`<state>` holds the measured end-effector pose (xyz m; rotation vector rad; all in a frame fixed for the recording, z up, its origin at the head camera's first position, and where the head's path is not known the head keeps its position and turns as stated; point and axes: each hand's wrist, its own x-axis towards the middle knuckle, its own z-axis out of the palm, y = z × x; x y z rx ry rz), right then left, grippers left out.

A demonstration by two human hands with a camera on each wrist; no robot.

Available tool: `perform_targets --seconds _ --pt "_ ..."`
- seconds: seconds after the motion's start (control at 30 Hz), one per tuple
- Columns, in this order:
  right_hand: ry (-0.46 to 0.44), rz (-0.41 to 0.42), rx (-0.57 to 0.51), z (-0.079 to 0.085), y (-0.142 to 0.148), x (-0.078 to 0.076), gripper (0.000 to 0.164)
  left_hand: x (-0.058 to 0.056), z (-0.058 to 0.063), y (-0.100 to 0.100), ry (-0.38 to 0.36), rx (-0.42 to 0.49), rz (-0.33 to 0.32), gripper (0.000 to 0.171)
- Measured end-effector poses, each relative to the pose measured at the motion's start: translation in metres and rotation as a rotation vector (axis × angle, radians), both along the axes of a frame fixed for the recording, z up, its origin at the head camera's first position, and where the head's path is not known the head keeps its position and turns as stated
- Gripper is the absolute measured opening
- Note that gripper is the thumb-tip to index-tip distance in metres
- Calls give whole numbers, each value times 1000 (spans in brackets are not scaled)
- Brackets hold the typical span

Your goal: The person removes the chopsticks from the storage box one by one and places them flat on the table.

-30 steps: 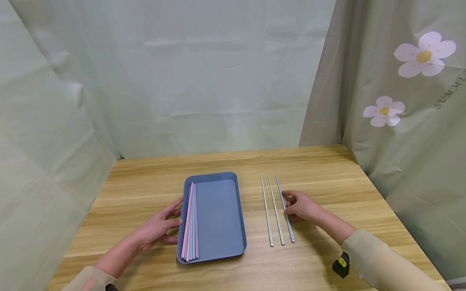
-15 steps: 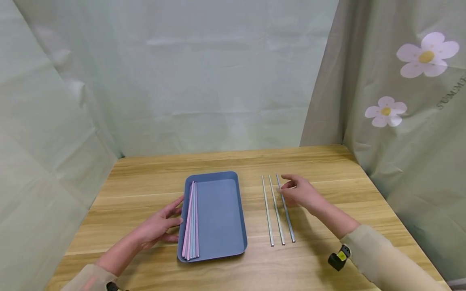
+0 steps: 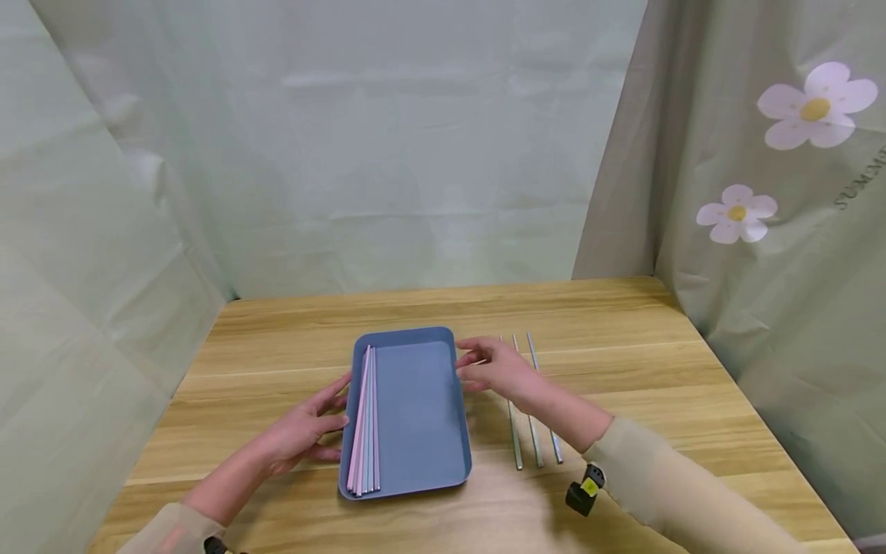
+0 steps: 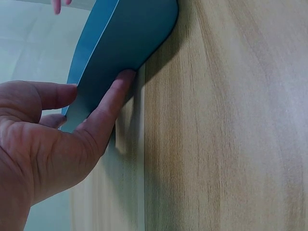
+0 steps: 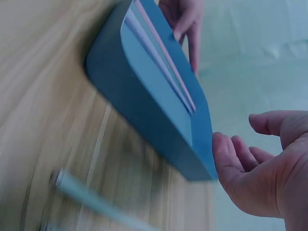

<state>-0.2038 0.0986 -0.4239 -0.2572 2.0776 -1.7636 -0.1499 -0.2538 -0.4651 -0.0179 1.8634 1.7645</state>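
Blue-grey tray (image 3: 424, 423) between my left hand (image 3: 304, 432) and right hand (image 3: 494, 371), both loose-fingered
Smooth, round-cornered; slim pink and bluish sticks (image 3: 367, 431) inside, left.

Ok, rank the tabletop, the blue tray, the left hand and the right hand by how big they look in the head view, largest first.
1. Tabletop
2. Blue tray
3. Left hand and right hand: they look about alike in size, so I leave these two unranked.
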Motion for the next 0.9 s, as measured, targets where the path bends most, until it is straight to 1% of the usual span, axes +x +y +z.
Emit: perform_targets --seconds 0.17,0.3,0.53,0.73,0.9 --pt "-45 90 -38 -2 -32 3 52 1 0 0 0 6 -5 77" --pt "-88 131 -59 -9 -53 3 49 1 0 1 -2 10 -7 77" --pt "-156 123 -40 -17 -81 6 49 2 0 1 -8 23 -4 76" --pt "-214 105 -28 -22 -96 7 50 2 1 1 -9 29 -6 76" --pt "-266 93 -50 -26 -105 8 49 2 2 1 -12 30 -7 76"
